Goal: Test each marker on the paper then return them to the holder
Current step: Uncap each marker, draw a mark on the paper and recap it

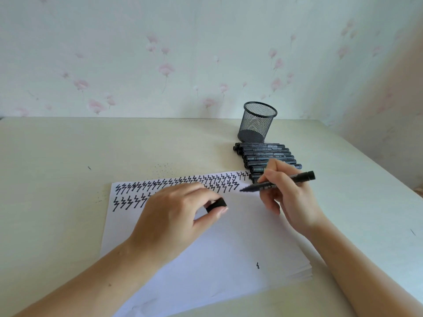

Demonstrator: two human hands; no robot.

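A stack of white paper (224,243) lies on the table, with rows of black zigzag marks along its top edge. My right hand (290,193) grips an uncapped black marker (278,183); its tip points left, at the right end of the second row of marks. My left hand (176,211) rests on the paper and pinches the marker's black cap (217,205). Several capped black markers (265,156) lie side by side just beyond the paper. Behind them stands a black mesh holder (256,122), which looks empty.
The cream table (68,156) carries small ink specks and stray marks near the paper. A floral wallpapered wall rises right behind the table. The table's right edge runs diagonally at the far right. One small zigzag mark (258,265) sits low on the paper.
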